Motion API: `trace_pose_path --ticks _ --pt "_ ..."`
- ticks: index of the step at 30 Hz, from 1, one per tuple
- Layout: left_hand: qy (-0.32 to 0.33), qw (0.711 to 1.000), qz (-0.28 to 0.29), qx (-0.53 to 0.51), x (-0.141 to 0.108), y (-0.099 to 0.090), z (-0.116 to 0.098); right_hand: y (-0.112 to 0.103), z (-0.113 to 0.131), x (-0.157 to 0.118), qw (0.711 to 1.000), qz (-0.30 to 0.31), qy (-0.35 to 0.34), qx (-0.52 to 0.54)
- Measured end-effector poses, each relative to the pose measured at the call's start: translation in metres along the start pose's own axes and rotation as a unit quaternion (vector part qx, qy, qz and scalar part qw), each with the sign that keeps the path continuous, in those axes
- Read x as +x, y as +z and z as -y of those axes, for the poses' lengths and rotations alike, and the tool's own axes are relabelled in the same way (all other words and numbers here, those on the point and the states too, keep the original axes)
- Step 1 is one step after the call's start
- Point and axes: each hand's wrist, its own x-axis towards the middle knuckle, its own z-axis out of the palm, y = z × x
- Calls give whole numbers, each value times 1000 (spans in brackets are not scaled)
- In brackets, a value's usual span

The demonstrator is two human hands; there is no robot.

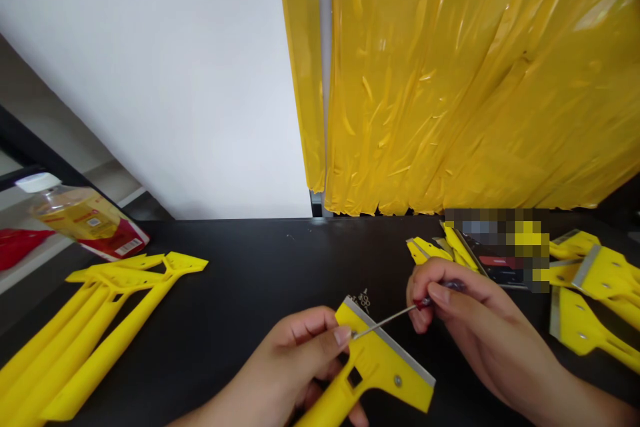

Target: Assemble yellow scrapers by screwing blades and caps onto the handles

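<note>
A yellow scraper is sitting gripped in the fingers of the left hand. Those of the right hand are pinching a screwdriver, its tip seemingly meeting a screw beside the left fingers. Small metal pieces are lying just beyond them.

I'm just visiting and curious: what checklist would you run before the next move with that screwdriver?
1. Scraper steadied: ok; the left hand grips the yellow scraper.
2. Screwdriver held: ok; the right hand has the screwdriver by its handle.
3. Tip seated in the screw: cannot tell; it meets the scraper beside the left thumb, too small to judge.
4. Thumb clear of the tip: not ok; it lies right beside it.
5. Other screw tight: cannot tell; its head shows.
6. Small metal fasteners within reach: ok, seemingly; they lie just beyond the blade.
</note>
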Motion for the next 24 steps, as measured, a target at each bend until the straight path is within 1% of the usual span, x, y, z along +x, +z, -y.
trace_pose_path --ticks 5,9,13,17,24 --pt "-1 1000 -4 5 0 0 0 0 2 1 1000 -10 4 7" --pt "5 1000 4 6 2 -2 1 2 3 2 1000 -12 1 11" --pt "0 1000 -6 6 3 -2 2 2 1 3 1000 -13 2 5" --pt "5 1000 -9 4 4 -3 5 2 1 0 1000 -14 -16 -11" --pt "32 999 -40 -8 8 -11 13 5 4 -3 998 -16 -38 -48"
